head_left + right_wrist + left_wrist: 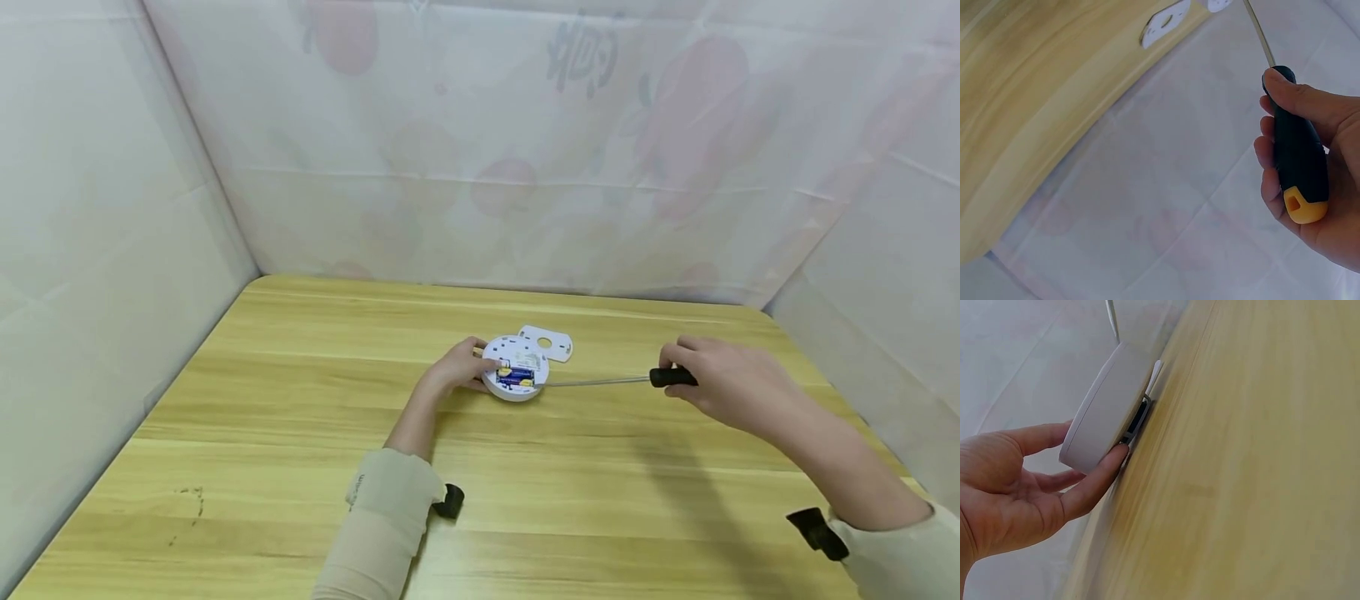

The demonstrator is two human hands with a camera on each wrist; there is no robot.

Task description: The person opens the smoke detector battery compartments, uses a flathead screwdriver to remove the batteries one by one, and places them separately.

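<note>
Left hand [459, 367] steadying round device [516, 371], screwdriver [637, 379] tip seemingly touching

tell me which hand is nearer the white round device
Left. The left hand touches the device at its left edge, fingers against its rim. The right hand is off to its right, holding a screwdriver.

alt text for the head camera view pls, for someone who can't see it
A person's left hand steadies a round white device with batteries showing in its open back, while the right hand grips a black-handled screwdriver whose tip reaches the device. They work on a light wooden table; a white cover plate lies just behind the device.
</note>
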